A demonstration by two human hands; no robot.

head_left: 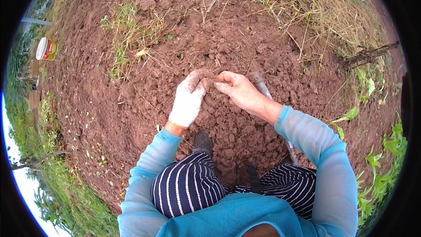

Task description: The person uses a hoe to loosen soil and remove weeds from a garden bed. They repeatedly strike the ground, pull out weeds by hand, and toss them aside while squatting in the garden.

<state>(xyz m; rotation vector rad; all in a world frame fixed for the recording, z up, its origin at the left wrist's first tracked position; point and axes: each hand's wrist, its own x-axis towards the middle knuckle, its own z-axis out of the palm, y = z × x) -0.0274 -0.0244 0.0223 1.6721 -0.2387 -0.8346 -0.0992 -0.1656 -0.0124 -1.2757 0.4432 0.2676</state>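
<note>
My left hand (pixel 191 97), in a white knit glove with soil-stained fingers, is closed around a clump of brown soil (pixel 210 76). Facing it, my bare right hand (pixel 237 90) has thumb and index finger pinched at the clump's right side; what lies between those fingertips is too small to tell. Both hands are above loose reddish-brown soil (pixel 243 131). A hand tool with a metal handle (pixel 262 87) lies on the ground under my right wrist, partly hidden by the forearm.
My shoe (pixel 203 141) stands on the clods. Grass tufts (pixel 136 33) grow ahead, and dry straw (pixel 315 10) covers the upper right. Leafy green plants (pixel 383 171) are at the lower right. A lidded plastic bucket (pixel 47 49) stands far left, near a bent branch (pixel 49 155).
</note>
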